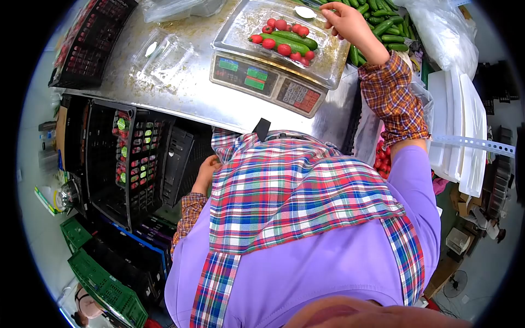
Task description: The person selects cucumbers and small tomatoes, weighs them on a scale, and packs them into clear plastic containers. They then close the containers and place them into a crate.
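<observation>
Tomatoes and cucumbers on the scale, right hand beside the white label, fingers bent, pinch unclear; left hand's fingers half hidden, can't tell; one knock could roll tomatoes loose

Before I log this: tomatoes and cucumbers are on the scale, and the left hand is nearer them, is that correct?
No, the head view shows the right hand nearer; the left hand is down by the apron. The tomatoes and cucumbers are on the scale.

Stained metal table, distant fan
</observation>
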The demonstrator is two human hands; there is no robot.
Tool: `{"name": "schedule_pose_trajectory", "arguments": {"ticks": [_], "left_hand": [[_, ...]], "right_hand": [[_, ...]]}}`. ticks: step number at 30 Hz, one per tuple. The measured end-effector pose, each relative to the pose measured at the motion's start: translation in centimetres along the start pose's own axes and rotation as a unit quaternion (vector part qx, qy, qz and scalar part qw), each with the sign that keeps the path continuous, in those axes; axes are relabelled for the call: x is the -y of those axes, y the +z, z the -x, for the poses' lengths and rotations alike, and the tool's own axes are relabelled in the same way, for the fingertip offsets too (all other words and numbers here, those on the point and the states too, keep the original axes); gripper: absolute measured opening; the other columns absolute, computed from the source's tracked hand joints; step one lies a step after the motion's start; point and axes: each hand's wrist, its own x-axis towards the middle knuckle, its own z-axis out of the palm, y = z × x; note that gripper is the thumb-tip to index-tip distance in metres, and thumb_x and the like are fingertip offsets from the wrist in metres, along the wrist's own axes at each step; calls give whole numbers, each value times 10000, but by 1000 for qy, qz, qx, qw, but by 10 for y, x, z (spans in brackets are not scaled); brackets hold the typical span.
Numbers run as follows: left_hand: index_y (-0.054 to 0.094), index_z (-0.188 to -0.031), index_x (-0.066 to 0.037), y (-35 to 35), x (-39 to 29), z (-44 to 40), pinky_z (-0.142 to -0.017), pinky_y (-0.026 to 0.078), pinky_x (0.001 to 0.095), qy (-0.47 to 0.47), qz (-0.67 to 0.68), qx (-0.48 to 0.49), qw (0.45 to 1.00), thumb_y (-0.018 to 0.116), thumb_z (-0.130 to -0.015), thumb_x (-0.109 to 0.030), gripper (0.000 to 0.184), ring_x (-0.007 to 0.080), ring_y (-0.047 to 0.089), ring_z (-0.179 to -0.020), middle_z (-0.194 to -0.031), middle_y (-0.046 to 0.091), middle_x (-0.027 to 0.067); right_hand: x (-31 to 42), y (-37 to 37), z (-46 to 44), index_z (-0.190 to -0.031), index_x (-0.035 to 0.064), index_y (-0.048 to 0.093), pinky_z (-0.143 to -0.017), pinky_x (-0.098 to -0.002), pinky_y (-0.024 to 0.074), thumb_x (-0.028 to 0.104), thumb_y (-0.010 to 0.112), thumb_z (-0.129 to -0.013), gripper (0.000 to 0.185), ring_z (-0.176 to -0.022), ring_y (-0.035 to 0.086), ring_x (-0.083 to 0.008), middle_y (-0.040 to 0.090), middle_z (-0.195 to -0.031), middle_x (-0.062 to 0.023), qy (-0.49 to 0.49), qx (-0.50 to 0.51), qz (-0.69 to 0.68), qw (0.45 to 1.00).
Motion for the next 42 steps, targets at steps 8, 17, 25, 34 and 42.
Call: {"name": "schedule_pose_trajectory", "arguments": {"ticks": [8,17,25,34,42], "left_hand": [[591,-712,24,9,-31,14,-606,454,319,15,-114,18,993,673,-765,-199,243,156,544,-627,-655,595,101],[637,-998,56,22,14,-3,-715,485,314,-64,68,63,994,625,-819,-143,268,232,616,-791,-869,656,141],[684,-746,-5,25,-23,-1,-652,495,341,-77,-164,-33,983,640,-702,-103,116,235,642,-687,-729,666,151],[682,-801,1,15,-15,-30,-762,494,419,-25,-296,9,955,660,-694,-245,269,379,618,-845,-843,638,225],[693,-812,-17,17,-63,-2,-794,483,458,-38,-362,-47,930,564,-753,-345,357,392,611,-858,-861,637,222]], "right_hand": [[-32,-2,-6,-1278,73,467,-835,-286,481,90,550,-833,453,-1038,536,-146,497,-1241,-100,-22,145,-136,980],[-71,-48,33,-1270,87,495,-883,-332,458,226,644,-807,506,-1051,562,-237,563,-1207,-129,-165,-95,84,978],[-243,-119,161,-978,31,614,-635,-302,497,221,665,-801,264,-685,604,-182,643,-759,-77,101,-73,238,963],[-274,-78,211,-958,61,524,-743,-438,472,219,708,-716,342,-899,564,-370,537,-996,-169,129,-83,358,921],[-232,-84,181,-915,61,603,-706,-417,485,247,639,-780,233,-830,620,-330,647,-842,-132,128,-128,355,917]]}}
